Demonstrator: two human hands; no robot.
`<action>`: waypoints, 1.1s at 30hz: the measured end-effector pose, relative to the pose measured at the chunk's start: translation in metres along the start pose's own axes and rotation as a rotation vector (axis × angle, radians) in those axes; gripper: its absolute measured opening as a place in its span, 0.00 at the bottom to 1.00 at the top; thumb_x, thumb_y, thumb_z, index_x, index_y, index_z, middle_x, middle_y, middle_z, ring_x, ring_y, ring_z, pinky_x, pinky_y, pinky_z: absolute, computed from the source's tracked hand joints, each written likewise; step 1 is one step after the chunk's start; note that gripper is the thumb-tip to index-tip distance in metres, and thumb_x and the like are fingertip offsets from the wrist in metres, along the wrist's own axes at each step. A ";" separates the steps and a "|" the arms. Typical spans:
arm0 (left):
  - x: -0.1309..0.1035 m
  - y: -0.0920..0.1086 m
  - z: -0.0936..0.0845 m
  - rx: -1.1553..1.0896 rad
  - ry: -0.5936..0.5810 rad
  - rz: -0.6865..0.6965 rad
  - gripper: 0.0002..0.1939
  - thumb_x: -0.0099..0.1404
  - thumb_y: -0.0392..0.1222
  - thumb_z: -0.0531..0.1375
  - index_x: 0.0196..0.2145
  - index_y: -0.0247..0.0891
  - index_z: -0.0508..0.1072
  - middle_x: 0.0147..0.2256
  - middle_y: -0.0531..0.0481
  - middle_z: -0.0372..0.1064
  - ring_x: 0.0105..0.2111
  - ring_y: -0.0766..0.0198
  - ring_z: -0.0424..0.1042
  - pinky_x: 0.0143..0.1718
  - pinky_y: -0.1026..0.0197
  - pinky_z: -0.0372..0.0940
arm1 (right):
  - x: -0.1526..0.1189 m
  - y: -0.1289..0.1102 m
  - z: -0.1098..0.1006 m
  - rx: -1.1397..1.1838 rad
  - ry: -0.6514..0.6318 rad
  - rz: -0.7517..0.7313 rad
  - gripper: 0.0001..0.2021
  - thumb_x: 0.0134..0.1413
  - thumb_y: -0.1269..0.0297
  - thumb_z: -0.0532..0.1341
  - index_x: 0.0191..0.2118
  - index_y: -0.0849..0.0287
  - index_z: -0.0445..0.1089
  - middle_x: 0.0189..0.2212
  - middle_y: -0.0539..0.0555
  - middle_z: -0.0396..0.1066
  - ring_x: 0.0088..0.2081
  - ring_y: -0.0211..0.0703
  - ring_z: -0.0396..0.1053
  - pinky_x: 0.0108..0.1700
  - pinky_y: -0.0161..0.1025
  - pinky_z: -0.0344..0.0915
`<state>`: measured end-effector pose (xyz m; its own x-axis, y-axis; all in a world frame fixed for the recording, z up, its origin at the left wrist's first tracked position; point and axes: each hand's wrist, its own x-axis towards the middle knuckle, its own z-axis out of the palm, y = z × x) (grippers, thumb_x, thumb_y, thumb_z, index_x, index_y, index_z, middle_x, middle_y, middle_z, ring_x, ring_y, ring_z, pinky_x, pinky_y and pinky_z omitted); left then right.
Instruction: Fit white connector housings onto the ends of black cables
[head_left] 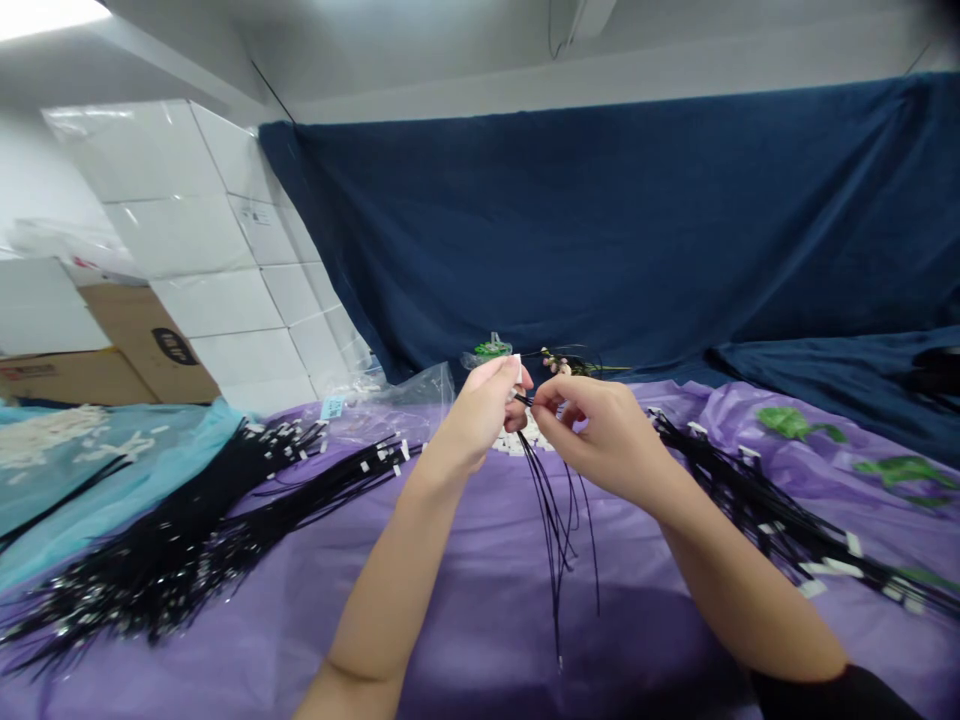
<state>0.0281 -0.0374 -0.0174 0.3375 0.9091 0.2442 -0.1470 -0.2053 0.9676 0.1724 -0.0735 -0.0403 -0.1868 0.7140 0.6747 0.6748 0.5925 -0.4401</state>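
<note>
In the middle of the view my left hand [482,408] is closed around a small white piece [517,368], which looks like a plastic connector. Black wires [550,520] come out of that grip and hang down loosely over the purple sheet. Close beside it, my right hand [600,425] pinches a black wire between thumb and fingertips, near the white piece. Whether the wire's end sits inside the piece cannot be made out. Behind the hands lies a pile of small white parts [511,440], partly hidden by them.
Bundles of black wires with white connectors lie at left [187,530] and right [765,500] on the purple sheet [330,620]. A clear plastic bag [405,400], green ties [795,423] and a blue curtain [570,220] are farther back. White boxes [217,260] are stacked at left.
</note>
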 end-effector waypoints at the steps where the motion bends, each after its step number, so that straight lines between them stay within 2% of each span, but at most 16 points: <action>1: -0.001 0.000 0.000 0.032 -0.004 0.002 0.13 0.69 0.43 0.50 0.27 0.36 0.61 0.20 0.59 0.47 0.15 0.76 0.47 0.18 0.68 0.47 | 0.000 0.000 0.001 0.011 -0.012 0.016 0.04 0.54 0.68 0.57 0.31 0.56 0.68 0.25 0.44 0.71 0.23 0.31 0.64 0.28 0.33 0.55; 9: -0.005 -0.001 -0.002 0.194 -0.119 -0.034 0.13 0.70 0.46 0.49 0.29 0.37 0.59 0.21 0.58 0.50 0.17 0.75 0.49 0.20 0.68 0.48 | 0.001 -0.002 0.002 0.127 -0.172 0.114 0.06 0.54 0.66 0.55 0.27 0.58 0.63 0.23 0.47 0.69 0.26 0.34 0.64 0.26 0.34 0.53; 13: -0.004 -0.005 -0.005 0.220 -0.173 -0.016 0.15 0.69 0.49 0.49 0.29 0.37 0.59 0.22 0.57 0.52 0.18 0.75 0.49 0.20 0.67 0.47 | 0.004 0.005 -0.001 0.273 -0.315 0.153 0.05 0.55 0.68 0.53 0.29 0.59 0.62 0.23 0.47 0.63 0.25 0.33 0.58 0.25 0.33 0.52; 18: -0.005 -0.008 -0.007 0.225 -0.215 -0.007 0.17 0.68 0.51 0.52 0.27 0.36 0.62 0.21 0.57 0.49 0.17 0.75 0.48 0.19 0.67 0.44 | 0.006 0.016 -0.004 0.422 -0.478 0.141 0.06 0.57 0.69 0.51 0.29 0.59 0.60 0.26 0.48 0.61 0.28 0.34 0.58 0.29 0.34 0.55; 20: -0.005 -0.007 -0.007 0.233 -0.209 -0.011 0.17 0.68 0.51 0.53 0.27 0.36 0.63 0.20 0.57 0.49 0.17 0.75 0.49 0.19 0.67 0.43 | 0.006 0.019 -0.004 0.459 -0.480 0.129 0.06 0.59 0.68 0.52 0.30 0.59 0.60 0.26 0.47 0.59 0.27 0.33 0.55 0.28 0.33 0.54; 22: -0.004 -0.006 -0.009 0.219 -0.183 -0.006 0.17 0.68 0.51 0.53 0.27 0.36 0.64 0.20 0.56 0.50 0.17 0.75 0.49 0.19 0.67 0.43 | 0.006 0.021 -0.004 0.544 -0.469 0.145 0.03 0.60 0.66 0.54 0.35 0.58 0.62 0.24 0.45 0.57 0.25 0.32 0.51 0.25 0.32 0.51; 26: -0.002 0.000 -0.014 0.170 -0.125 -0.009 0.15 0.68 0.47 0.53 0.27 0.36 0.64 0.24 0.54 0.55 0.16 0.77 0.47 0.19 0.68 0.44 | 0.011 0.023 -0.006 0.846 -0.505 0.229 0.11 0.59 0.66 0.57 0.47 0.59 0.64 0.21 0.43 0.58 0.23 0.32 0.52 0.24 0.31 0.49; 29: 0.000 0.005 -0.018 0.162 -0.066 -0.030 0.15 0.68 0.47 0.54 0.26 0.36 0.63 0.22 0.56 0.51 0.16 0.77 0.44 0.19 0.68 0.41 | 0.016 0.027 -0.011 1.063 -0.493 0.310 0.07 0.56 0.67 0.59 0.40 0.61 0.69 0.23 0.47 0.63 0.23 0.31 0.56 0.24 0.31 0.52; 31: 0.001 0.006 -0.021 0.170 -0.033 -0.033 0.16 0.68 0.48 0.55 0.25 0.37 0.63 0.21 0.58 0.46 0.16 0.76 0.43 0.19 0.68 0.41 | 0.018 0.030 -0.016 1.195 -0.467 0.336 0.05 0.54 0.68 0.59 0.36 0.62 0.71 0.25 0.49 0.66 0.23 0.31 0.61 0.26 0.32 0.57; 33: 0.002 0.006 -0.023 0.178 -0.029 -0.023 0.16 0.67 0.48 0.55 0.25 0.37 0.63 0.20 0.59 0.43 0.16 0.76 0.43 0.19 0.68 0.41 | 0.018 0.033 -0.022 1.272 -0.421 0.345 0.06 0.51 0.69 0.61 0.36 0.61 0.72 0.28 0.49 0.69 0.25 0.33 0.66 0.31 0.35 0.64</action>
<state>0.0064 -0.0288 -0.0131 0.3661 0.9040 0.2209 0.0271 -0.2476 0.9685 0.2067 -0.0494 -0.0297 -0.4983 0.8154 0.2946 -0.3365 0.1313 -0.9325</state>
